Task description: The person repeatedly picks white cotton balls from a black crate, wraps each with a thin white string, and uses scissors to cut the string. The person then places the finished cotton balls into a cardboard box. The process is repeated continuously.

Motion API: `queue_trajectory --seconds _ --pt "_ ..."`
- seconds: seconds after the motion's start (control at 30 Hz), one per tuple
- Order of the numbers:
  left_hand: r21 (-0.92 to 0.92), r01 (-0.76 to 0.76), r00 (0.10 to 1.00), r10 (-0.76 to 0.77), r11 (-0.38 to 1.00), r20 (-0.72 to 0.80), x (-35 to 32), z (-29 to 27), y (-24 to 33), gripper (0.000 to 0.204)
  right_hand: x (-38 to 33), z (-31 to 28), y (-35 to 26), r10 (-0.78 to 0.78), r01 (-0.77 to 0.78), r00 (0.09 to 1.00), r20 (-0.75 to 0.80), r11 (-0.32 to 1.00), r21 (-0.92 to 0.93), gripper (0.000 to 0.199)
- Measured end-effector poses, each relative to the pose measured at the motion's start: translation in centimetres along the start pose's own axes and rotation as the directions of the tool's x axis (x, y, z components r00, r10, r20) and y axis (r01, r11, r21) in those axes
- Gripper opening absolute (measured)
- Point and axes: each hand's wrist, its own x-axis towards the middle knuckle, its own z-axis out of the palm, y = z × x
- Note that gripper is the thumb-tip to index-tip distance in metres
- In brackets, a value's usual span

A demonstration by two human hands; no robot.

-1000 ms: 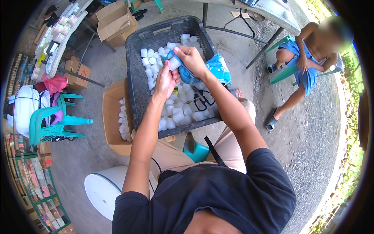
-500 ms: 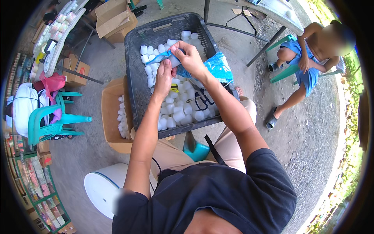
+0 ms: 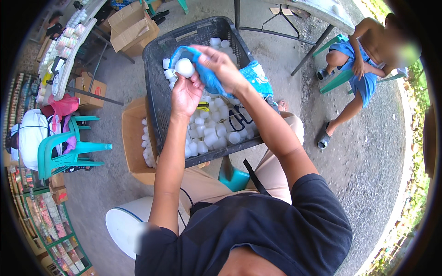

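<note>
In my left hand [image 3: 186, 97] a white, short cylindrical piece [image 3: 185, 67] is pinched between thumb and fingers, its rounded end facing up. My right hand [image 3: 223, 70], smeared by motion, grips a blue cloth [image 3: 209, 80] that arches behind and beside that piece. Both hands are over a black plastic crate [image 3: 148, 69] tilted toward my lap. Many similar white pieces [image 3: 211, 138] lie inside it. Among them are black-handled scissors [image 3: 238, 121] and a yellow tool [image 3: 203, 106], partly covered. A blue and white wrapper or cloth [image 3: 256, 78] hangs over the crate's right edge.
Left of the crate stands a cardboard box [image 3: 130, 138] with more white pieces. A white bucket [image 3: 123, 225] is by my left side. Teal chairs [image 3: 76, 145] and a loaded table [image 3: 83, 41] stand at left. A person [image 3: 357, 64] sits at right near another table [image 3: 317, 13].
My right hand has swung up and right with the blue cloth, which now stands open behind the white piece. The cloth was wrapped close around it before. My left hand shifted slightly left.
</note>
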Motion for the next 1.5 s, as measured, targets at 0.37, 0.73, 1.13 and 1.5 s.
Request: queue_trajectory --seconds 0.37,0.73,1.13,1.5 --pt "0.828 -0.283 0.890 0.454 0.484 0.039 -0.7 2.6 -1.6 0.041 0.5 0.0 1.7 -0.081 0.058 0.995 -0.058 0.947 -0.315 0.019" --pt "0.961 -0.141 0.735 0.625 -0.239 0.264 -1.3 4.1 -0.3 0.060 -0.2 0.8 1.3 0.297 -0.289 0.948 -0.113 0.954 0.079 0.018" --pt "0.332 0.068 0.931 0.060 0.941 -0.361 -0.1 -0.5 1.5 0.050 -0.1 -1.7 1.6 -0.259 0.039 0.966 0.000 0.145 -0.989 0.031" --pt "-0.035 -0.043 0.975 0.035 0.998 -0.220 0.0 -0.4 3.0 0.038 -0.4 1.0 2.8 0.145 -0.116 0.989 -0.012 0.736 -0.667 0.030"
